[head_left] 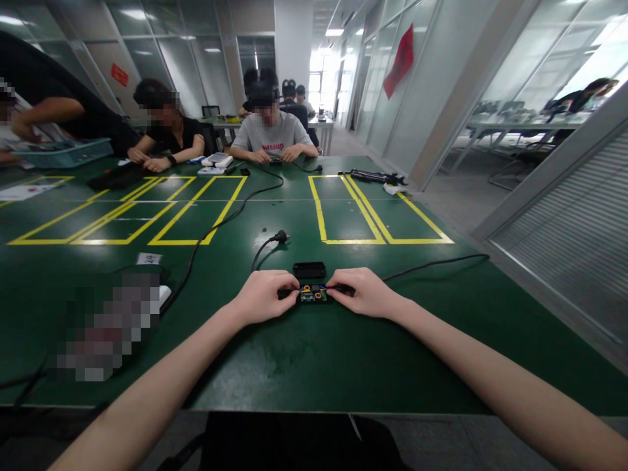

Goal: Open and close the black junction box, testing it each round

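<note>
A small opened black box with a green circuit board and coloured wires (313,295) lies on the green table (294,353) right in front of me. My left hand (262,296) grips its left end with curled fingers. My right hand (366,292) pinches its right end, where a black cable (432,264) leaves toward the right. The box's black lid (309,269) lies just behind it. A black cord with a plug (279,237) ends a little farther back.
Yellow tape rectangles (353,209) mark the table. A long black cable (216,226) runs across to people seated at the far side. A blurred object (105,327) sits at my left. A black tool (375,176) lies far right. The table edge drops off at right.
</note>
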{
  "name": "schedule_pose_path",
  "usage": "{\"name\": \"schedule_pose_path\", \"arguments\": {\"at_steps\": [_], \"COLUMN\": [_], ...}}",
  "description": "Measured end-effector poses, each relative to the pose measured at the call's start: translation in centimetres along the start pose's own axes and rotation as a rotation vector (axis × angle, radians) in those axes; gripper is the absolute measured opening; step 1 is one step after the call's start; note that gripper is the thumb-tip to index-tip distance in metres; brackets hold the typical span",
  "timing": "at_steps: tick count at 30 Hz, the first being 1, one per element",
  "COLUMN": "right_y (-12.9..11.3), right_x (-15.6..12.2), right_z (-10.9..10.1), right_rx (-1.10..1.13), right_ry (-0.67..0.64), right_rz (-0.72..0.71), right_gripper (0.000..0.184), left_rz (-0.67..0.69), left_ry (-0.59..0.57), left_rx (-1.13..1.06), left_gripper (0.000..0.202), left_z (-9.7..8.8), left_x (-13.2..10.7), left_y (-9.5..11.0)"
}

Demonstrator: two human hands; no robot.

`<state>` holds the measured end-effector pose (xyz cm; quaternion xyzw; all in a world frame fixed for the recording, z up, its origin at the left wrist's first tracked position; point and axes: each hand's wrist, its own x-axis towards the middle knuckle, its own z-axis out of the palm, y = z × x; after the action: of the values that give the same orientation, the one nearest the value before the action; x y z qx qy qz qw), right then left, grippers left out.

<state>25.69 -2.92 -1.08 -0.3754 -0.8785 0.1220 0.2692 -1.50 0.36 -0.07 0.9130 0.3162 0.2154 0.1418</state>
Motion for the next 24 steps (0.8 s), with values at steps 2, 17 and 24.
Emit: {"name": "schedule_pose_path", "arguments": {"at_steps": [2, 17, 24], "right_y": [0.1, -0.1, 1.0], "right_x": [0.0, 0.3, 0.2], "right_z": [-0.1, -1.8, -0.4], "right_rx": [-0.015, -0.129, -0.199], "right_ry": [-0.023, -0.21, -0.06], "right_rz": [-0.007, -0.079, -0.143], "right_gripper": [0.009, 0.015, 0.023], "left_rz": [-0.002, -0.006, -0.149], "left_ry": [-0.014, -0.046, 0.067], "left_rx": [-0.002, 0.029, 0.079], "left_gripper": [0.013, 0.014, 0.014], "left_z": [0.0, 0.2, 1.1], "left_x": [0.0, 0.3, 0.8], "left_y": [-0.1, 0.6, 0.7]}}
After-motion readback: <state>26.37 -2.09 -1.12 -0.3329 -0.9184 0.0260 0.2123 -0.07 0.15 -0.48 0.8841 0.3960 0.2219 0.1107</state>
